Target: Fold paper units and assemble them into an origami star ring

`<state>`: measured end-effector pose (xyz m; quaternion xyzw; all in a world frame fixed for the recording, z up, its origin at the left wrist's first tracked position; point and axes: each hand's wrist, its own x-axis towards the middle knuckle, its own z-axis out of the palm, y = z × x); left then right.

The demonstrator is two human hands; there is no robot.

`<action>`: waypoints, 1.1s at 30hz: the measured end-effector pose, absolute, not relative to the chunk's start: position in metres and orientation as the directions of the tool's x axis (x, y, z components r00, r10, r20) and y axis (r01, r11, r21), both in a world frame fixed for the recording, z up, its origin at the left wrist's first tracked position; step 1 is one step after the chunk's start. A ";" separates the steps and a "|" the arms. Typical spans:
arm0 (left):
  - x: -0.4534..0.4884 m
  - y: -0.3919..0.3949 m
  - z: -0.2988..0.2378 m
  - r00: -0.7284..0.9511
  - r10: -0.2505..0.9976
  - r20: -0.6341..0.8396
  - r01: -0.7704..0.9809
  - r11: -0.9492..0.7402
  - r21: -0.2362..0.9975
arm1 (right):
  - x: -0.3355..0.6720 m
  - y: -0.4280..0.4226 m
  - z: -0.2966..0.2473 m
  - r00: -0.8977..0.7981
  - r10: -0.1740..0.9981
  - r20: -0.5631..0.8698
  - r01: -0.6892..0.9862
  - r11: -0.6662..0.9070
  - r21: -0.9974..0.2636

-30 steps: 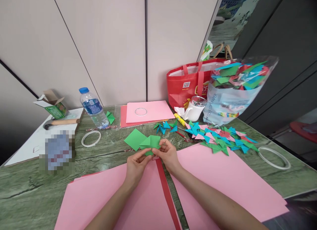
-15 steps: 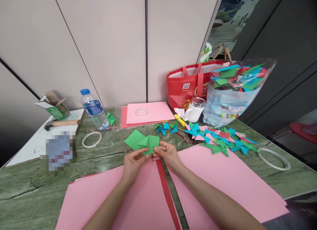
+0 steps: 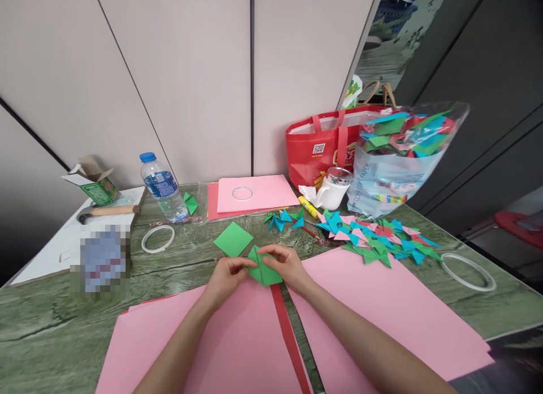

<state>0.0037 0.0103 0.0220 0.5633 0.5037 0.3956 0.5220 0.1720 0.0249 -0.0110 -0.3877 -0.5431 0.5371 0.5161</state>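
Between my two hands is a folded green paper (image 3: 266, 274), held just above the far edge of the pink sheets (image 3: 229, 332). My left hand (image 3: 227, 278) pinches its left side with thumb and fingertips. At its upper right, my right hand (image 3: 286, 265) grips it, the fingers bent over the top and the thumb on the near face. A crease runs down the folded paper. Just beyond, a flat green square of paper (image 3: 233, 239) lies on the table like a diamond. The back of the held paper is hidden.
Folded paper pieces (image 3: 382, 235) in several colours lie to the right, before a stuffed plastic bag (image 3: 382, 179), a white mug (image 3: 335, 187) and a red bag (image 3: 305, 150). Leftward stand a water bottle (image 3: 161, 187), a white ring (image 3: 158, 239) and a hammer (image 3: 108, 210).
The folded green paper has been turned and brought slightly nearer, away from the green square. My right-hand fingers have moved over its top; my left hand still pinches it.
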 end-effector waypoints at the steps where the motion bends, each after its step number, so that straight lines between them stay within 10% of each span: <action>1: 0.004 0.011 0.021 0.121 0.991 -0.053 0.130 0.037 0.991 | 0.171 0.024 -0.012 -0.186 0.974 0.130 -0.118 0.109 -0.987; 22: 0.004 0.017 0.008 -0.044 0.991 -0.127 -0.200 0.115 0.973 | 0.167 0.017 -0.014 -0.272 0.941 0.201 -0.200 0.149 -0.968; 33: 0.006 0.016 0.011 -0.010 0.987 -0.163 -0.323 0.151 0.934 | 0.174 0.018 -0.010 -0.277 0.907 0.317 0.049 0.343 -0.938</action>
